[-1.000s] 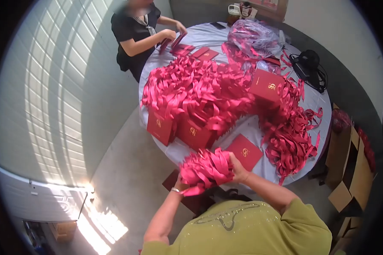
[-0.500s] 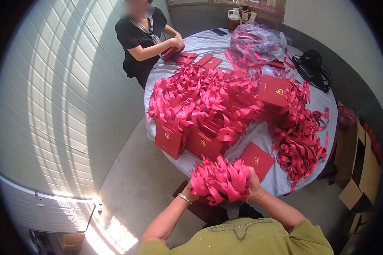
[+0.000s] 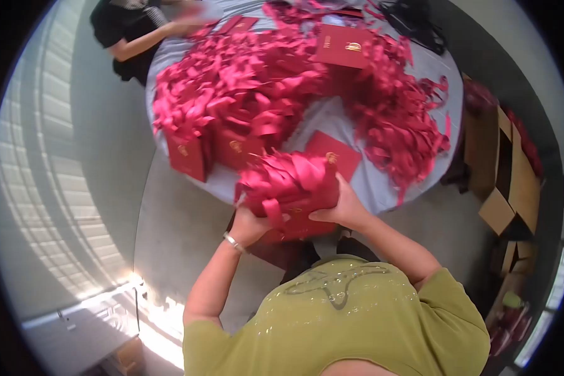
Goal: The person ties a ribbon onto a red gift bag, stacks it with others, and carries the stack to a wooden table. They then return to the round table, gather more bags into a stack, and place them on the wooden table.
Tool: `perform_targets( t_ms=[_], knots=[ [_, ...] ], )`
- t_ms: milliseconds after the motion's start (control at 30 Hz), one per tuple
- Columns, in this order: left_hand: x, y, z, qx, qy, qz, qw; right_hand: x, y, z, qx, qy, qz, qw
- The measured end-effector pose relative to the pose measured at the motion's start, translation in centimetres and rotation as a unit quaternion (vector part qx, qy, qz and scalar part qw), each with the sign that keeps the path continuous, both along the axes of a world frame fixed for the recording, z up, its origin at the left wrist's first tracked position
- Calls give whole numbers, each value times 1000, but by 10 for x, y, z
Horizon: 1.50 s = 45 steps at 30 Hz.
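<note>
A thick bundle of red gift bags is between my two hands, held above the near edge of the table. Looped pink-red ribbons bunch over its top, and gold print shows on the front. My left hand, with a bracelet at the wrist, grips the left side. My right hand clasps the right side, thumb across the front. Just beyond the bundle, a single red bag lies flat on the table. Below my hands is a dark red surface, partly hidden.
A large heap of ribboned bags covers much of the round table; another ribbon pile lies right. A red bag rests on top. A co-worker stands far left. Open cardboard boxes stand at right.
My view has tipped downward, so the table sits higher in it. The bundle has tilted, bringing the bags' printed front into sight below the ribbons. Both hands keep their grip.
</note>
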State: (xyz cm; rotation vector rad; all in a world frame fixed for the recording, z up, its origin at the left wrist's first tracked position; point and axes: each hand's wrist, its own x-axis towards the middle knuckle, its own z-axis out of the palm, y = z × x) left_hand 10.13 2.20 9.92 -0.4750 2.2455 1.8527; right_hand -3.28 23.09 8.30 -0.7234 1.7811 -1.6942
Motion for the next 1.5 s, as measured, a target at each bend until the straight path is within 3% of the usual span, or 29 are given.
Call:
perform_targets(
  t_ms=[67,100,167,233,300,333,367,433,533,633,700,767,900,1000,1033,1100,1167,1233,1367,1500],
  knots=[
    [-10,23,-3,235,-9,98,967,8,21,16,-28,-176,-32,983],
    [-9,48,4,345,-20,154,926,9,34,21,-16,-313,-37,949],
    [-6,86,9,373,-121,222,893,5,66,15,-35,-452,17,891],
    [-11,125,23,350,-114,211,905,3,111,32,-37,-456,26,889],
    [-27,174,48,310,15,145,939,2,164,78,-61,-310,-38,948],
    [-43,203,58,321,47,115,939,-8,191,54,-45,-187,-45,980],
    [-57,231,63,331,81,92,936,-14,223,64,-48,-179,-71,980],
    [-89,292,67,320,71,49,944,-31,287,90,-112,-143,-114,977],
    [-124,388,72,320,9,12,947,-33,388,85,-71,-135,-202,968],
    [-160,460,28,324,-139,-88,932,-18,474,58,-67,-132,-291,945],
    [-176,508,17,309,-217,-139,915,-5,520,55,-91,-252,-342,901],
    [-196,546,-12,366,-312,-157,862,6,557,34,-97,-282,-378,876],
    [-232,609,-71,451,-389,-211,775,14,606,2,-117,-334,-445,823],
    [-255,656,-90,414,-382,-221,796,7,640,-7,-138,-334,-493,791],
    [-264,676,-88,354,-365,-221,832,-1,652,-3,-137,-339,-498,786],
    [-281,712,-84,346,-277,-277,853,-11,675,7,-120,-318,-530,777],
    [-305,745,-84,318,-338,-317,827,-24,701,34,-128,-416,-522,734],
    [-323,790,-95,297,-378,-329,813,-30,732,2,-166,-415,-580,681],
    [-342,867,-105,306,-391,-346,796,-36,796,-20,-176,-406,-614,653],
    [-355,940,-138,298,-500,-397,709,-34,859,-51,-221,-431,-639,598]
  ],
)
